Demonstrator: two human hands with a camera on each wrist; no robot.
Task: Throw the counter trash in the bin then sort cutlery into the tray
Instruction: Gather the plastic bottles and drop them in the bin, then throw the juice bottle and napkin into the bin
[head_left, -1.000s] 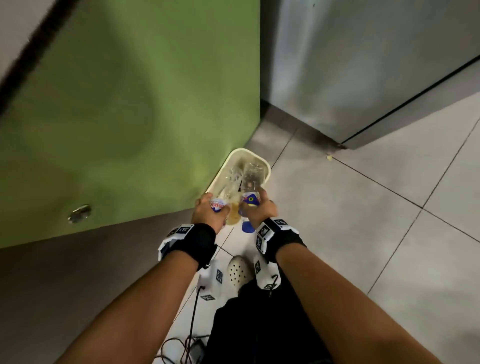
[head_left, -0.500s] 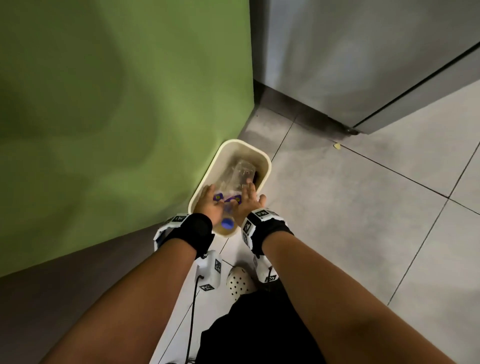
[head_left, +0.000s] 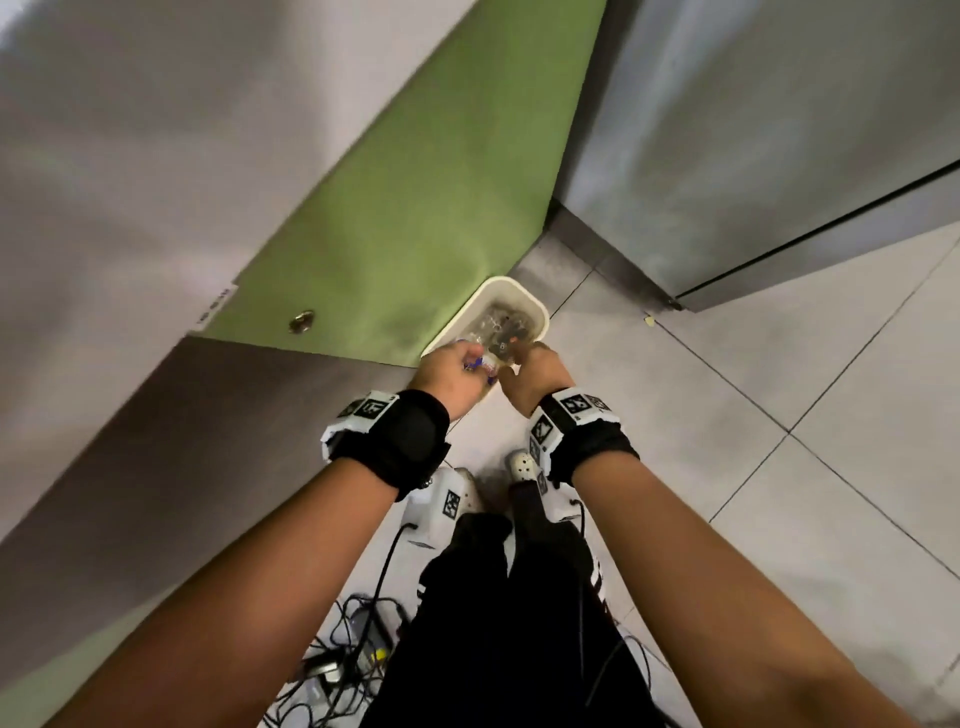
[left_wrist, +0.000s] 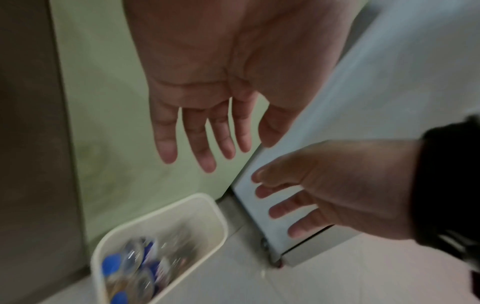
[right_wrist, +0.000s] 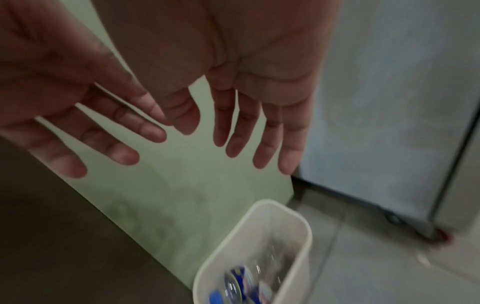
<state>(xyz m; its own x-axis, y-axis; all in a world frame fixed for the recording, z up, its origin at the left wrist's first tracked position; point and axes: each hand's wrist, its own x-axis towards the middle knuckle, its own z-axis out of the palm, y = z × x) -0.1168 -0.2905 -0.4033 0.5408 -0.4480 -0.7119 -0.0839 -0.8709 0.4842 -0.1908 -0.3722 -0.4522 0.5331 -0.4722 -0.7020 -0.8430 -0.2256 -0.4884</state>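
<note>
both bottles have left the hands since a moment ago and now lie in the bin (left_wrist: 213, 207). nearest, the left hand (left_wrist: 207, 86) and right hand (right_wrist: 246, 82) hang above it, each grip wide with straight fingers, holding nothing. the bottles (left_wrist: 135, 269) sit blurred inside. beyond, the bin is tucked against the green panel (head_left: 415, 208), near a steel cabinet (head_left: 779, 130); open floor (head_left: 779, 415) lies to the right.

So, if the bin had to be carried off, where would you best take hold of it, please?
Probably the bin's rim, from above on its floor-side long edge: the top is open, the rim is bare there, and the green panel crowds the other side. Both hands, left and right, hang open above it.
</note>
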